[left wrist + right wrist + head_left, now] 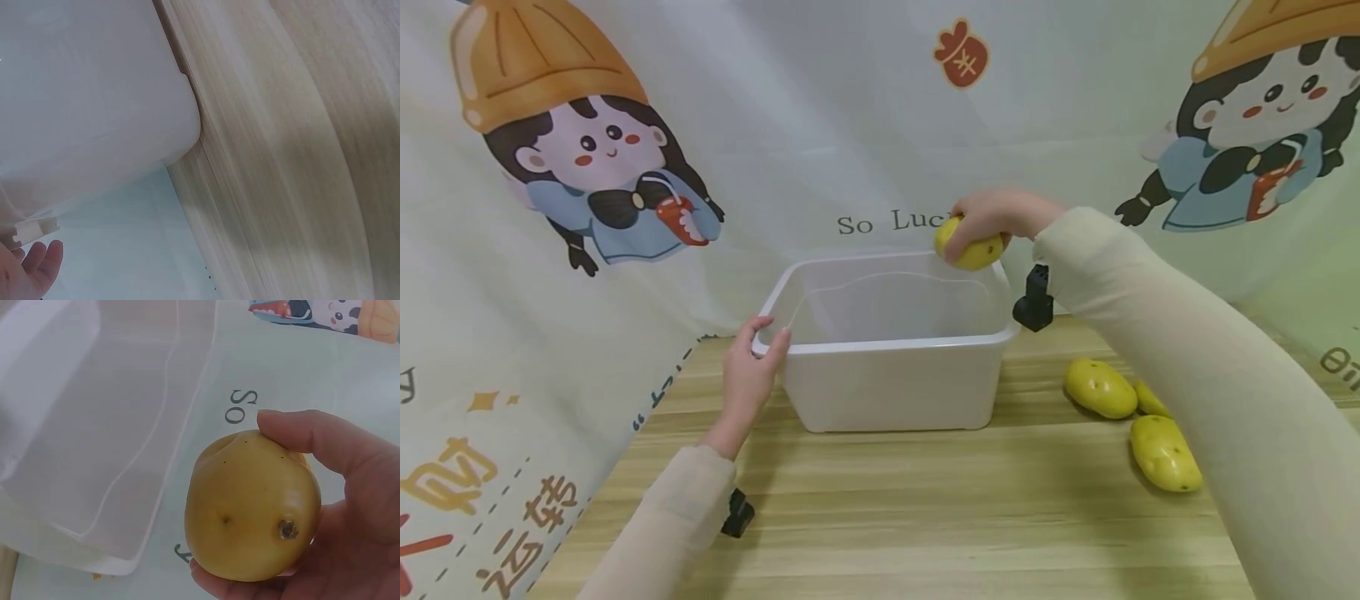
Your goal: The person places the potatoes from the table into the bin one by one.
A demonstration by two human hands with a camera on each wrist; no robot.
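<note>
My right hand point(1000, 218) holds a yellow potato point(973, 247) above the back right corner of a white plastic bin point(895, 387). In the right wrist view, thumb and fingers wrap the potato point(250, 509), and a dark spot shows on its skin. My left hand point(750, 375) grips the bin's left rim near the front corner, its thumb over the edge. The left wrist view shows part of that hand point(31, 272) beside the bin wall point(94, 94). Part of the bin's floor is hidden behind its front wall.
To the right on the wooden table point(910, 517) lie a potato point(1101, 388), another potato point(1165, 454) and a third potato point(1150, 400), partly hidden by my right sleeve. A printed cloth point(820, 100) hangs behind the bin and down the left side.
</note>
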